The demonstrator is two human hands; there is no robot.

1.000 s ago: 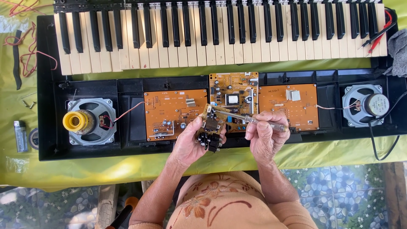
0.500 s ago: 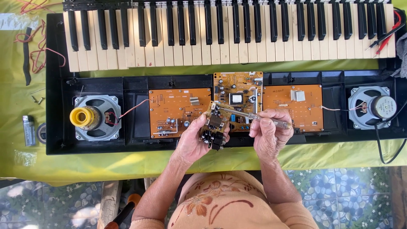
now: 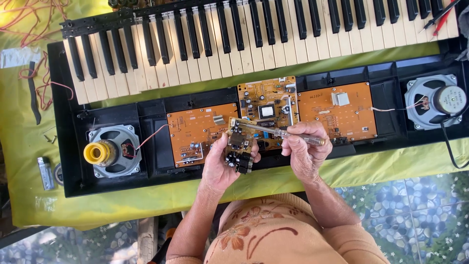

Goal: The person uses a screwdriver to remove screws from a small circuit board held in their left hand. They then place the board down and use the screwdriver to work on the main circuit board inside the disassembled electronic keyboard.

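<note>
At far left, on the yellow-green cloth (image 3: 29,161) covering the bench: a tangle of red wires (image 3: 44,83) at about 10 o'clock from the picture's centre, a small silver lighter (image 3: 45,172) at about 8 o'clock. Next, the opened black keyboard case (image 3: 156,146), its strip of black and white keys (image 3: 254,39) lying across 12 o'clock. Inside the case, left speaker (image 3: 115,150) with a yellow centre cap, red wire running off at its 3 o'clock toward an orange circuit board (image 3: 195,132). Just beside that board, left hand (image 3: 222,166) clenched around a small circuit board (image 3: 239,144), held tilted above the case, black sockets on the board's 6 o'clock edge. At the small board's 3 o'clock, right hand (image 3: 303,149) grasping a clear-handled screwdriver (image 3: 278,132), shaft lying nearly level, tip touching the small board's upper part. Behind both hands, a middle board (image 3: 266,98) with a transformer; further right, another orange board (image 3: 337,117). At far right, second speaker (image 3: 432,101), grey, black cable trailing from its 5 o'clock. Bottom centre, a floral peach sleeve and top (image 3: 273,234).
</note>
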